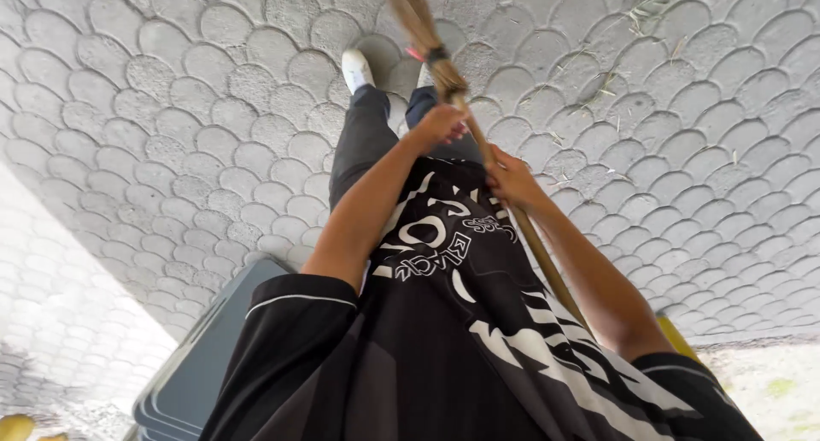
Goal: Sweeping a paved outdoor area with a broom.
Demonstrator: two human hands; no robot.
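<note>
Both hands grip a long wooden broom [478,142] that runs from the lower right of the frame up to its bristle head at top centre. The left hand [440,123] is closed around the handle just below the bound bristles; the right hand [511,178] is closed around it lower down. The scalloped grey paving [171,108] looks mostly swept, but dry grass bits [636,31] lie at upper right. A grey bin lid [201,364] sits lower left.

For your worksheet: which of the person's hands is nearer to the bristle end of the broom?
Left. The left hand grips the stick just below the broom bristles; the right hand grips farther down the stick.
</note>
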